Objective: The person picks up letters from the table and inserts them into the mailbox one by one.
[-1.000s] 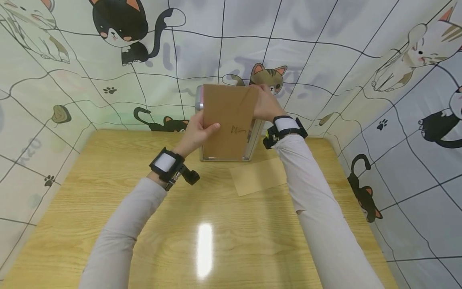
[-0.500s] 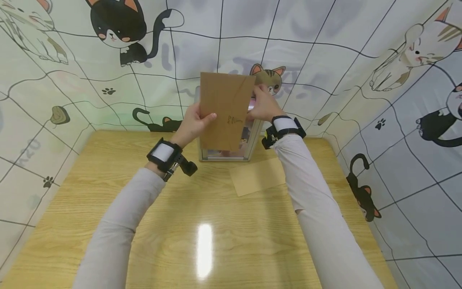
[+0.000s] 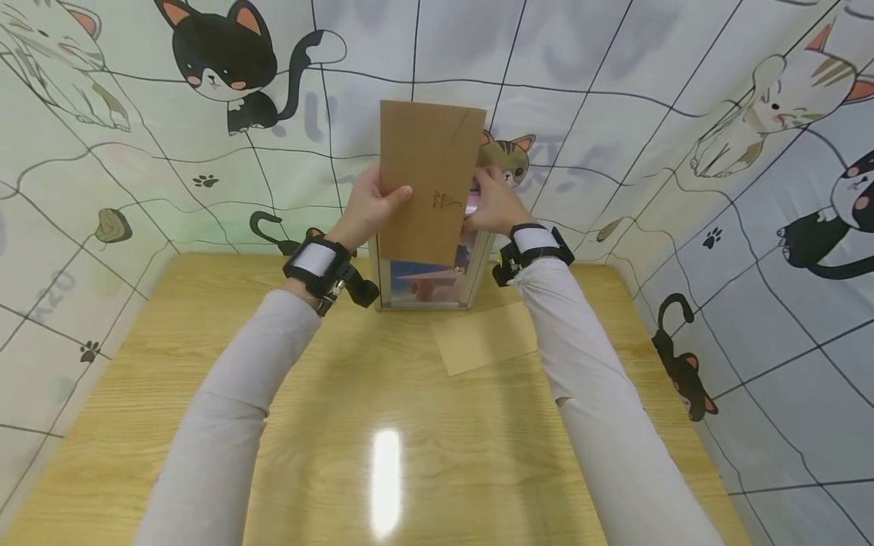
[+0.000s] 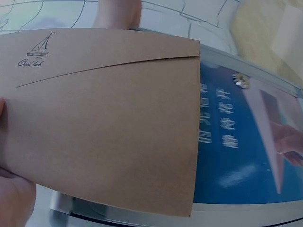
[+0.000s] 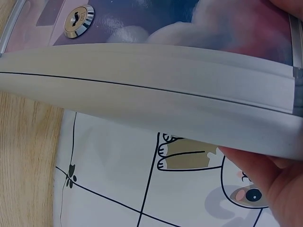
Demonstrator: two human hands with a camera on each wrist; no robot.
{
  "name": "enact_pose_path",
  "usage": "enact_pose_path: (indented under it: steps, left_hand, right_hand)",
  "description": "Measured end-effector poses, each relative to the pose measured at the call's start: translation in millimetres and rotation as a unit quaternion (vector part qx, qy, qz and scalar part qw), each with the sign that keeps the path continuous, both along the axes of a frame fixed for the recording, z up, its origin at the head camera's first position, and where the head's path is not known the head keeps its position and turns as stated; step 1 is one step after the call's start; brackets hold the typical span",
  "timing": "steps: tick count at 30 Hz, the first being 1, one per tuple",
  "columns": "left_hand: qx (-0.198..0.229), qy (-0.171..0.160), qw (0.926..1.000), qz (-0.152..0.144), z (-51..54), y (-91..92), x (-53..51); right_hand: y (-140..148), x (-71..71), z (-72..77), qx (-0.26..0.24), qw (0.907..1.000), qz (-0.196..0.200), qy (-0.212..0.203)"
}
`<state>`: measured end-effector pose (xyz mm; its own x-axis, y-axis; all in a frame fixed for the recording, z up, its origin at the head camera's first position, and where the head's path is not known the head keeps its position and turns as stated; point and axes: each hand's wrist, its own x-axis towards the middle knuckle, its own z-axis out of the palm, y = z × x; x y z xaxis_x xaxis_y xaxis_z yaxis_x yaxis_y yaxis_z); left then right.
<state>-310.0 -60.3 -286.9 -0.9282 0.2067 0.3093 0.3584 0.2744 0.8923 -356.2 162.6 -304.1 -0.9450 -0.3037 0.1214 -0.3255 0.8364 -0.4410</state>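
In the head view my left hand [image 3: 367, 208] pinches a brown kraft envelope [image 3: 426, 182], thumb across its front. The left wrist view shows the envelope's small sailboat print and a slanting flap line. Behind its lower end stands a metal-framed box [image 3: 430, 294] with a picture front. My right hand [image 3: 498, 203] grips the box's right side near the top. In the right wrist view the box's silver edge [image 5: 156, 78] runs across, fingers on both sides, with a round key lock [image 5: 79, 21] on the picture face. The envelope hides much of the box in the head view.
A pale tan paper sheet [image 3: 485, 340] lies on the wooden table [image 3: 328, 425], in front of the box and left of the right forearm. A cat-patterned curtain [image 3: 382, 45] hangs close behind the box and along both sides.
My left hand has raised the envelope, uncovering more of the box's lower picture face. The right hand has stayed at the box's side, and the box stands in the same place.
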Motion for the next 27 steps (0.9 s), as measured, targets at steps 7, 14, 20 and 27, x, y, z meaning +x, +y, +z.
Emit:
enact_pose_path:
  steps: [7,14,20,27]
  left_hand:
    - [0.022,-0.006,0.9996,0.016,15.8,5.1,-12.8]
    - [0.019,-0.018,0.9991,0.034,33.1,9.3,-19.4]
    - [0.044,-0.014,0.9984,0.032,45.4,8.6,-25.7]
    - [0.092,-0.011,0.9946,0.047,64.0,7.1,-35.4]
  right_hand:
    - [-0.1,2.8,1.8,-0.003,1.0,0.001,-0.004]
    - [0.1,1.6,1.9,-0.001,0.9999,0.005,0.01]
    - [0.3,2.1,-0.5,-0.008,1.0,0.002,0.005]
    - [-0.9,2.0,0.3,-0.016,0.9999,-0.003,-0.002]
